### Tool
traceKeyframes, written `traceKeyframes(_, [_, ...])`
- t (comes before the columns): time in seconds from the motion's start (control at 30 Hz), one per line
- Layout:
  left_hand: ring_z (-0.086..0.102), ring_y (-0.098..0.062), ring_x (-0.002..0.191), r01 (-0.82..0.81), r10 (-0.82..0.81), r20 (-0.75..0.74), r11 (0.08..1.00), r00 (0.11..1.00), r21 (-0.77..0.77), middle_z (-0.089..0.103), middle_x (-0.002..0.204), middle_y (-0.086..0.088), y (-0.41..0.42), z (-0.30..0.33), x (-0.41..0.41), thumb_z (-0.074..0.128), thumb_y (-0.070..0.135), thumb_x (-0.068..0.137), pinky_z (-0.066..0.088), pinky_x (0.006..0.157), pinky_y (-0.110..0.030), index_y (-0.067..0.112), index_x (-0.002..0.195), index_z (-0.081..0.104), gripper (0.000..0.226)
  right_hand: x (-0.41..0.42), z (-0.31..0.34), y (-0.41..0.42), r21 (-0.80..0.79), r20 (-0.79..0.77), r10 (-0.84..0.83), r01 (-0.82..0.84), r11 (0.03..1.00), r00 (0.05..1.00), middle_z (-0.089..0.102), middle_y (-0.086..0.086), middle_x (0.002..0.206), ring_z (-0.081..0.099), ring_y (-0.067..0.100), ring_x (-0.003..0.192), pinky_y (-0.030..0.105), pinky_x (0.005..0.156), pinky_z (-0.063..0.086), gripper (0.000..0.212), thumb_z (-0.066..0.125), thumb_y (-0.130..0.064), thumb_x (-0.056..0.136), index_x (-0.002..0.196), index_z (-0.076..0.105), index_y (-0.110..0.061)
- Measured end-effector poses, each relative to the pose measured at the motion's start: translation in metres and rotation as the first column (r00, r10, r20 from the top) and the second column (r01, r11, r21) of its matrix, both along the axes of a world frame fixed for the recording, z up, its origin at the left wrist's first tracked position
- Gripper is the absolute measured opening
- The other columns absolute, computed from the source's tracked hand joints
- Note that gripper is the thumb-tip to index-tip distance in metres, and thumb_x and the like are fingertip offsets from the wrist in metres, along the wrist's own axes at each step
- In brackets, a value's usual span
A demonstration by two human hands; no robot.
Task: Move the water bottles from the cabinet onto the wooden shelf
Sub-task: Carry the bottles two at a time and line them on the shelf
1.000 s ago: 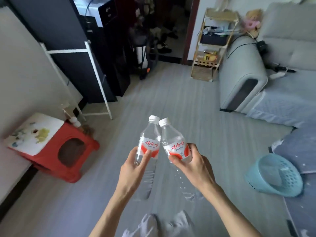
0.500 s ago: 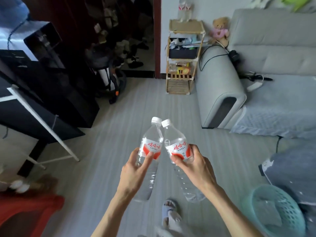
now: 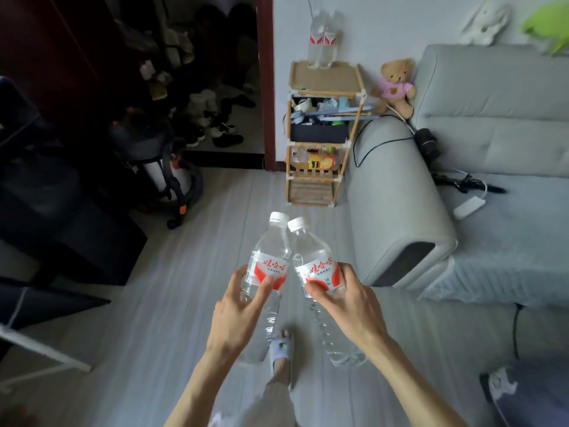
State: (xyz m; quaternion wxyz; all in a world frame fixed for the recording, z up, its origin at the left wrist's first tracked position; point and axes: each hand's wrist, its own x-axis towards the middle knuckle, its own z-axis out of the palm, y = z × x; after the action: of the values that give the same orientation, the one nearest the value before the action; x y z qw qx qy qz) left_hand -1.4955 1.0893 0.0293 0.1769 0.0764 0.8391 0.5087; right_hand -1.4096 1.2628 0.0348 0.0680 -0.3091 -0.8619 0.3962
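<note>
On top of the far wooden shelf (image 3: 326,77) two bottles (image 3: 322,41) already stood. Nearer, the left hand (image 3: 237,306) gripped one water bottle (image 3: 267,272) and the right hand (image 3: 351,303) another (image 3: 314,266), both still to be carried over and placed.

clear glossy plastic bottles (image 3: 271,257), wooden shelf (image 3: 324,78)

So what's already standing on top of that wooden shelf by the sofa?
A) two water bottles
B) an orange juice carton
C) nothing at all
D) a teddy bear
A: two water bottles with red and white labels stand side by side at the back of the wooden shelf, on its top board, against the wall.
</note>
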Motion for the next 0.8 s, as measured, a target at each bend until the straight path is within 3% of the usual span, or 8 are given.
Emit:
traceKeyframes(0.07, [0.062,0.001,0.074,0.002,-0.002,-0.005,1.000,1.000,0.001,0.064,0.081,0.024,0.033,0.001,-0.047,0.042,0.085,0.059,0.047,0.068,-0.029,0.047,0.107,0.047,0.062,-0.045,0.001,0.031,0.039,-0.010,-0.010,0.010,0.999,1.000,0.064,-0.016,0.079,0.058,0.010,0.069,0.024,0.058,0.042,0.062,0.051,-0.082,0.056,0.097,0.046,-0.035])
traceKeyframes(0.2, [0.062,0.000,0.074,0.031,-0.031,-0.012,1.000,0.999,-0.003,0.066,0.086,0.020,0.099,0.013,-0.134,0.043,0.083,0.060,0.045,0.064,-0.022,0.041,0.113,0.050,0.067,-0.121,0.012,0.091,0.112,-0.035,-0.001,0.004,0.994,0.999,0.056,-0.022,0.074,0.051,-0.005,0.059,0.007,0.049,0.032,0.062,0.046,-0.086,0.057,0.098,0.040,-0.040])
traceKeyframes(0.43, [0.062,0.005,0.071,0.140,-0.141,-0.016,0.990,0.990,-0.028,0.068,0.089,0.018,0.214,0.021,-0.242,0.047,0.081,0.065,0.045,0.062,-0.019,0.037,0.108,0.054,0.062,-0.218,0.014,0.202,0.103,-0.024,-0.072,0.075,0.992,0.997,0.057,-0.018,0.080,0.053,0.005,0.067,0.012,0.056,0.037,0.078,0.037,-0.087,0.053,0.106,0.045,-0.032])
traceKeyframes(0.53, [0.064,0.002,0.079,0.164,-0.164,-0.007,0.986,0.986,-0.040,0.069,0.100,0.012,0.265,0.013,-0.281,0.048,0.074,0.071,0.046,0.066,-0.018,0.032,0.117,0.051,0.063,-0.257,0.009,0.255,0.089,-0.006,-0.077,0.077,0.993,0.997,0.062,-0.015,0.086,0.057,0.007,0.072,0.018,0.062,0.045,0.081,0.037,-0.087,0.052,0.109,0.046,-0.030])
traceKeyframes(0.7, [0.066,-0.009,0.088,0.121,-0.121,0.004,0.992,0.993,-0.023,0.068,0.103,0.008,0.360,0.005,-0.348,0.049,0.076,0.071,0.051,0.075,-0.030,0.029,0.120,0.049,0.068,-0.329,0.007,0.353,0.085,-0.023,0.005,-0.003,0.996,1.000,0.065,-0.010,0.099,0.057,0.003,0.072,0.006,0.058,0.040,0.082,0.040,-0.081,0.058,0.119,0.045,-0.027])
traceKeyframes(0.8, [0.065,-0.001,0.080,0.091,-0.090,0.016,0.996,0.996,-0.007,0.068,0.098,0.014,0.412,0.013,-0.384,0.048,0.078,0.069,0.051,0.067,-0.025,0.036,0.112,0.050,0.060,-0.371,0.019,0.409,0.106,-0.028,0.033,-0.030,0.994,0.999,0.064,-0.013,0.093,0.053,-0.002,0.066,0.003,0.049,0.036,0.081,0.040,-0.081,0.058,0.119,0.045,-0.027])
